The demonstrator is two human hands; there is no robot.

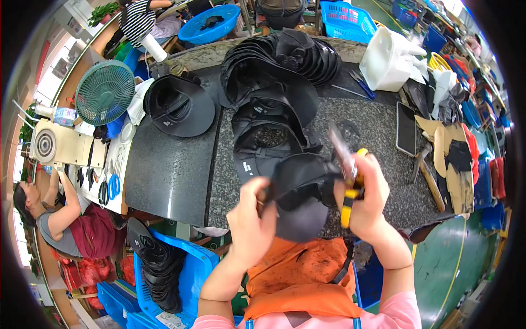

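My left hand (pixel 249 222) is closed on the left edge of a black leather-like shoe upper (pixel 304 178), held over the near edge of the bench. In my right hand (pixel 368 200) is a hand tool with yellow-and-black handles (pixel 347 211). Its silvery blade (pixel 341 148) points up and away, blurred by motion, so I cannot tell its exact kind. The right fingers are close to the upper's right side; whether they touch it is unclear. Just beyond, a long overlapping row of black uppers (pixel 266 104) curves toward the back of the bench.
On the left of the bench sits another black upper (pixel 183 107). At the right lie a phone (pixel 406 129), a hammer (pixel 430 178), blue-handled scissors (pixel 364 88) and a white container (pixel 386 60). A blue crate (pixel 192 263) stands below left. A co-worker (pixel 71 219) sits farther left.
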